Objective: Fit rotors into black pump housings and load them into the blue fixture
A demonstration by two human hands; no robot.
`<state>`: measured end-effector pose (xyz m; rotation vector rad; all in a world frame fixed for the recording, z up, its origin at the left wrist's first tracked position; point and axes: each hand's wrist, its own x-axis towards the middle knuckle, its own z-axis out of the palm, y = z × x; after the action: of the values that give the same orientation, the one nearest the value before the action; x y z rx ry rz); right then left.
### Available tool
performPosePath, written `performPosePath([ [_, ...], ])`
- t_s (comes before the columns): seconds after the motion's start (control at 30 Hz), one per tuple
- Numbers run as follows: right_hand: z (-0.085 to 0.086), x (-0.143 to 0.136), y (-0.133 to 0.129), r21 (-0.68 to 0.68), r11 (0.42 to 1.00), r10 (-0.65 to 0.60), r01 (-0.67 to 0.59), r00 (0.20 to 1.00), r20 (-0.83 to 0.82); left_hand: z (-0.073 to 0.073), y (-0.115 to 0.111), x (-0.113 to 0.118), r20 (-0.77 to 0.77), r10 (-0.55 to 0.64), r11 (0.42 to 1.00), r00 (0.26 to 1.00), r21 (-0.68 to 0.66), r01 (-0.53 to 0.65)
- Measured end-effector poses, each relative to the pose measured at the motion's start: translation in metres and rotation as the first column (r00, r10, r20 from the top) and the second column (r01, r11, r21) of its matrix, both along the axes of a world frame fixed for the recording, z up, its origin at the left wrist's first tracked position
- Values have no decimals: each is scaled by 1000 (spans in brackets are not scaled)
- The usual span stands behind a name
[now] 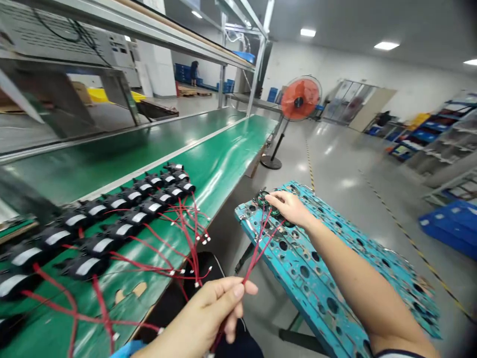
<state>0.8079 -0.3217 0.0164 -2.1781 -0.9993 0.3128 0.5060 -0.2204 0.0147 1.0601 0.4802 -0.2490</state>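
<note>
My left hand [223, 301] is closed in a pinch around red wires [255, 253], low in the middle of the view. These wires run up to a turquoise board full of round holes [316, 293]. At the board's far left corner, my right hand [286, 206] has its fingers bent over a small round dark part with green on it [263, 198]. My fingers partly hide that part, and the wires pass close below it. To the left, rows of black motor-like units with white labels [124, 228] lie on a green work surface [223, 159]. Their red leads end in small white connectors [197, 284].
A standing fan with orange blades [301, 98] is beyond the board. Blue bins [450, 226] and shelving [443, 134] line the right side. A metal frame [257, 74] rises over the green surface. Far back, a person [194, 73] stands near blue crates.
</note>
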Motion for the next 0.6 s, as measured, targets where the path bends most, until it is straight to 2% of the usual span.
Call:
performPosePath([
  [0.1,-32,27,-47,-81,991,-124,110,973,-195,-20,-22,53,73,-64,998,995,7,63],
  [0.2,-70,46,-66,-141,976,-199,165,939,-281,-49,-42,96,94,-49,998,994,-32,52],
  [0.3,-104,65,-62,-182,965,-244,189,901,-359,-78,-56,123,-24,36,983,999,-180,-40],
  [0.4,-127,86,-48,-211,957,-273,201,872,-406,-97,-66,140,-147,170,940,974,-274,-206],
  [0.47,-139,100,-39,-235,951,-286,201,862,-419,-103,-68,149,-186,230,923,955,-270,-275],
  [0.6,-154,122,-26,-306,933,-309,190,859,-409,-108,-65,163,-255,276,903,927,-262,-341],
])
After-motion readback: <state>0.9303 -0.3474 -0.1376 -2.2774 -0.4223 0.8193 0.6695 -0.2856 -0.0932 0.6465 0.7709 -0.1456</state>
